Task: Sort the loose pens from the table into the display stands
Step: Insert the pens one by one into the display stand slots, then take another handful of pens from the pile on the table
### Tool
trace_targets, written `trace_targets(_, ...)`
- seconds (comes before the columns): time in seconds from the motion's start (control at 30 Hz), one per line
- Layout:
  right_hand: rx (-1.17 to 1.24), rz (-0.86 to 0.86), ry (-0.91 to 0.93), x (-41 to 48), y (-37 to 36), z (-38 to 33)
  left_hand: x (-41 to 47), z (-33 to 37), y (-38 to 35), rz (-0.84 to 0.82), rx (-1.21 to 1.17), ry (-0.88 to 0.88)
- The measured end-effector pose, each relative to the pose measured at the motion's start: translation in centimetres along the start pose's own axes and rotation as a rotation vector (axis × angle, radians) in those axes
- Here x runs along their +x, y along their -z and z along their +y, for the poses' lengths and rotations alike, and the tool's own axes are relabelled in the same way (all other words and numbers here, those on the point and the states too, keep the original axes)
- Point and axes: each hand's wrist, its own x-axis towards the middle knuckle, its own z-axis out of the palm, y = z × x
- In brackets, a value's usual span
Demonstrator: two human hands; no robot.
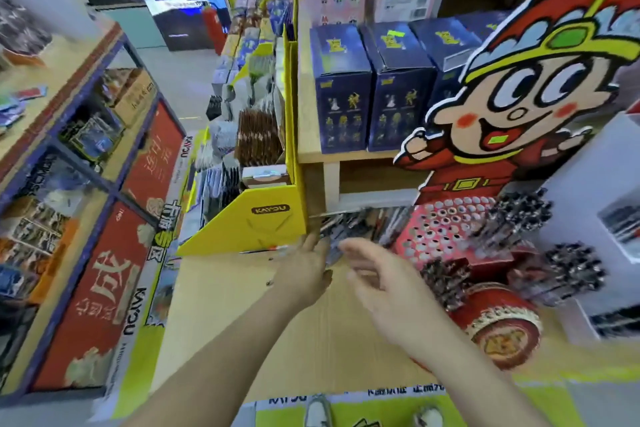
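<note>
A heap of loose pens (349,225) lies blurred on the wooden table (242,322) just beyond both hands. My left hand (304,270) reaches toward it with straight fingers and holds nothing. My right hand (377,284) is beside it, fingers extended and blurred, also holding nothing. To the right stands the red display stand (440,229) with rows of holes, under a cartoon figure cutout (519,97). Clusters of dark pens (519,215) stick out of the stand's upper right, with further pen clusters lower down (571,270) and at its front (446,281).
A yellow cardboard display (256,218) full of card packs stands left of the pens. Dark blue boxes (343,87) sit on a wooden shelf behind. A red drum-shaped base (502,333) is at the stand's front. Shelving with red panels (104,270) runs along the left.
</note>
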Motion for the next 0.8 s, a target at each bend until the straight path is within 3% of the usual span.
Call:
trace_targets(0.1, 0.041, 0.005, -0.21, 1.6, -3.5, 3.6, 3.1, 1.0, -1.1, -0.011, 0.121, -0.054)
trace_targets(0.3, 0.234, 0.086, -0.534, 4.2, -7.0, 8.7, 6.9, 2.2, -3.5, 0.068, 0.181, 0.022)
trace_targets(0.47, 0.604, 0.266, -0.758, 5.1, -8.4, 10.3, 5.4, 2.0, -4.7, 0.046, 0.118, -0.027)
trace_targets(0.57, 0.725, 0.324, -0.783, 5.2, -8.6, 10.7, 2.8, 1.6, -5.2, 0.049, 0.026, -0.074)
trace_targets(0.8, 0.268, 0.373, -0.687, 7.1, -9.7, 11.6, -0.8, -1.2, -5.7, 0.056, -0.421, -0.119)
